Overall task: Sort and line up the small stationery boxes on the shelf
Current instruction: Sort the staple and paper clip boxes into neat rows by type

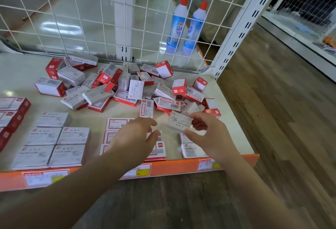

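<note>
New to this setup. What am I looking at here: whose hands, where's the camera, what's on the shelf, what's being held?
There is no robot: a person works with bare hands, and the single picture comes from a wide-angle camera on their head, looking down. The right hand pinches a grey paper clips box just above the shelf. The left hand hovers with relaxed fingers over a row of red-framed boxes, holding nothing. Further back lies an unsorted pile of red and grey boxes. At front left, grey paper clips boxes already sit in neat rows. Two blue bottles stand behind the wire grid.
</note>
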`<state>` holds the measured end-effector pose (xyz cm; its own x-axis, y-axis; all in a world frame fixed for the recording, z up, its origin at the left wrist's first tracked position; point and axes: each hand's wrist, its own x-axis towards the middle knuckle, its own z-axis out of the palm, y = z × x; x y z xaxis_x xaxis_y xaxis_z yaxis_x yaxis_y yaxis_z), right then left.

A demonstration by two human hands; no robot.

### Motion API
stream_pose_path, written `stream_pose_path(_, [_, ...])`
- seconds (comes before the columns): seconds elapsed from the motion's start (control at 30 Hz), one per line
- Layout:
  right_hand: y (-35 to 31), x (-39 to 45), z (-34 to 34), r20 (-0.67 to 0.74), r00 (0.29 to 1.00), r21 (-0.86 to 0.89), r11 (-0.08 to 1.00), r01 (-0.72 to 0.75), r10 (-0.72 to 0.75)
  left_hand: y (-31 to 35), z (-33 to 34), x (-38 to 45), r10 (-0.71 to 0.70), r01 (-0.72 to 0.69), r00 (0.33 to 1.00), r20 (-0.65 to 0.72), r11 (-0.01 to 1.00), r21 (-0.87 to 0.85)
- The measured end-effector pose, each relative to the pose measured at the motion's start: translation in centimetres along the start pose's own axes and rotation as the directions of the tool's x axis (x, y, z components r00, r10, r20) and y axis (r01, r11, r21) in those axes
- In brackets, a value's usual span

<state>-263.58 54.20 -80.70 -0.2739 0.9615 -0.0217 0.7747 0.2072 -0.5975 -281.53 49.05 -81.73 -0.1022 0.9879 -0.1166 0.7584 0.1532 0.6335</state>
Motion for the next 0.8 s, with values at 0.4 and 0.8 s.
stream_pose_path(0.4, [-3.1, -0.3, 2.0, 0.063, 0.989, 0.062, 0.99, 0.13, -0.134, -1.4, -1.5, -0.2, -0.154, 0.16, 0.987, 0.05, 0.888, -0.432])
stream_pose_path(0.8, [-5.1, 1.5, 0.9, 0.284, 0.936, 0.019, 0.977, 0.212, -0.209, -1.9, -1.6, -0.6, -0.122, 0.113, 0.992, -0.008, 0.935, -0.336])
